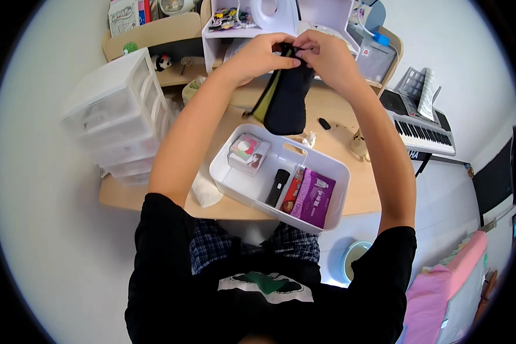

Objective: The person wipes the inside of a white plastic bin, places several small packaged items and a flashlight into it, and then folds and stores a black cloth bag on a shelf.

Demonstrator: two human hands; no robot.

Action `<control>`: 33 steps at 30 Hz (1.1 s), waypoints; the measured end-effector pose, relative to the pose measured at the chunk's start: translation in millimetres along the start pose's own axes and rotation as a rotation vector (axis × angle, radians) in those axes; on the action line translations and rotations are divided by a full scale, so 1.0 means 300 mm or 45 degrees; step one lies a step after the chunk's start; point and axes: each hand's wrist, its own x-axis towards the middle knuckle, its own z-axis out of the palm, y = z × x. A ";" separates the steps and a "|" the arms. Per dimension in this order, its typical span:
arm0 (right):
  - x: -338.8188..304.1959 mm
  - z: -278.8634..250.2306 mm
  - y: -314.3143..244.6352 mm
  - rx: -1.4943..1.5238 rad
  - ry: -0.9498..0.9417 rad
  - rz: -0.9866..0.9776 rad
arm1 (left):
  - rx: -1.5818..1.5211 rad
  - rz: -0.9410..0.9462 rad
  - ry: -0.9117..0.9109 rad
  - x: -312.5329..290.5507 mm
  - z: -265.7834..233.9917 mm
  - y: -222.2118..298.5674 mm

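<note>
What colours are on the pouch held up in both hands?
Mostly black, with yellow-green on its left side; the pouch shows in the head view.

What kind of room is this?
Probably a bedroom or study corner at home: there's a pale wooden desk, a music keyboard to the right, and a little toy panda at the back.

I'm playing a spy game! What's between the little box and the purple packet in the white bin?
In the head view, a black flashlight and a red package lie between them.
</note>
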 end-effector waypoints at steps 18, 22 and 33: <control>-0.153 0.074 0.159 0.592 -0.420 0.252 | -0.326 0.110 0.122 -0.061 -0.106 -0.079; -0.145 0.071 0.163 0.632 -0.351 0.343 | -0.300 0.095 0.070 -0.076 -0.119 -0.079; -0.083 -0.026 0.083 -0.054 0.252 -0.058 | 0.769 0.208 0.207 -0.088 -0.135 -0.093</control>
